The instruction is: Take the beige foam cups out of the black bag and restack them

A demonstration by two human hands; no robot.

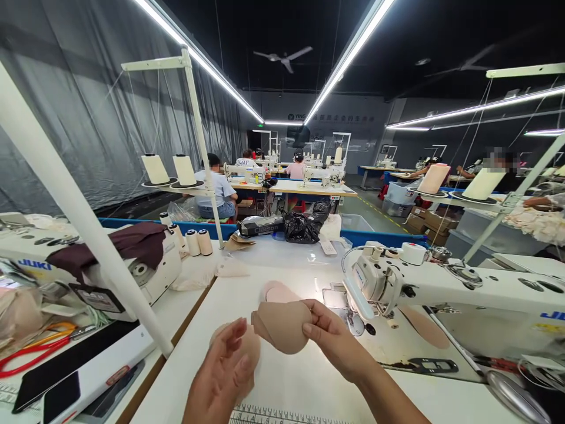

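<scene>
Right hand [331, 338] pinches a beige bra cup [282, 327] by its right edge, thumb on top, fingers behind; cup held up just above the table [304, 377]. Left hand [220, 371] cups a second cup [249, 347] of the same colour, fingers loosely curled around it; that one sits under and left of the first, edges overlapping. How firmly the left hand grips it is hard to tell, since the palm hides most of it.

Around: sewing machine [441, 288] just right of the hands, needle end near the right thumb. A pink pad [278, 292] lies on the table behind the held cup, partly hidden by it. Slanted white pole [88, 235] cuts across the left side, blocking part of a second machine [132, 265] with dark cloth [132, 244] draped over it. Thread spools [198, 241] stand near it, red scissors [35, 353] far left. Black bag [302, 227] at the table's far edge. A ruler strip [273, 415] is cut off by the bottom of the frame. Other people sit at machines farther back, well apart.
</scene>
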